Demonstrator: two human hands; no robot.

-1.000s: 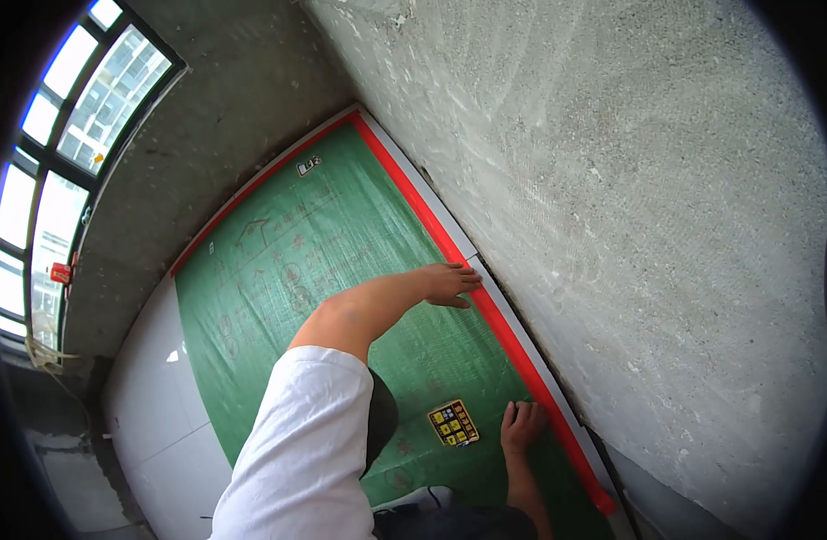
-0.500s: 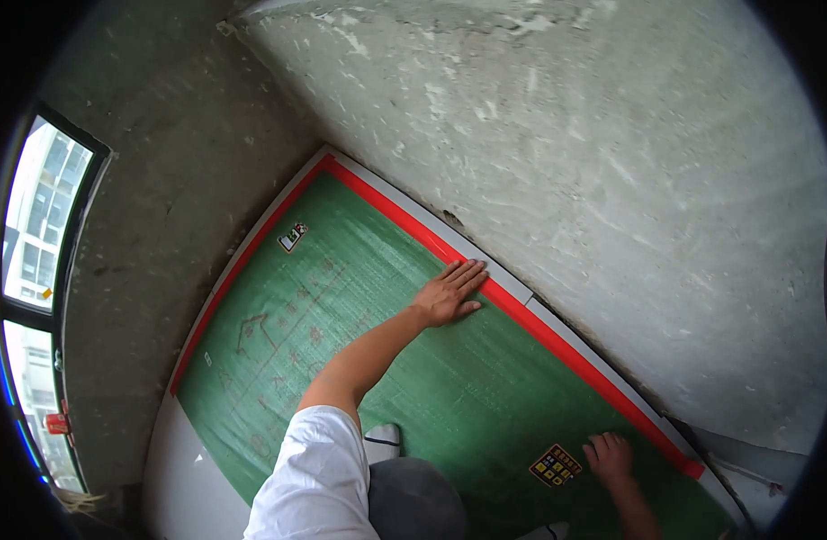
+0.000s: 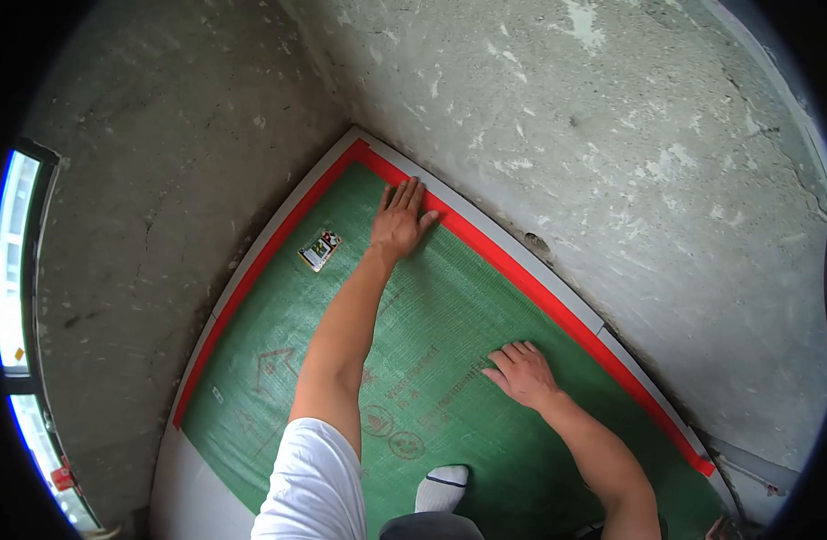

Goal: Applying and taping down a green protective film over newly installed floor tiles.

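Observation:
A green protective floor sheet (image 3: 458, 310) with printed marks lies over the floor. Red tape (image 3: 503, 255) runs along its two wall-side edges and meets in the corner. My left hand (image 3: 399, 225) lies flat, its fingers on the tape near the corner and its palm on the sheet. My right hand (image 3: 523, 374) rests on the sheet in the middle right, fingers apart and slightly bent, with nothing visible in it. Beyond the tape shows a narrow strip of pale floor tile (image 3: 562, 292) along the wall.
Bare concrete walls (image 3: 521, 108) rise at the left and far right. A window (image 3: 16, 270) is at the far left. On the sheet is a sticker (image 3: 320, 251). My socked foot (image 3: 442, 489) stands on the sheet. A pale pipe (image 3: 746, 463) runs at the lower right.
My left hand has slid along the tape toward the corner. My right hand has moved from the lower right up to the middle of the sheet. The view has shifted too.

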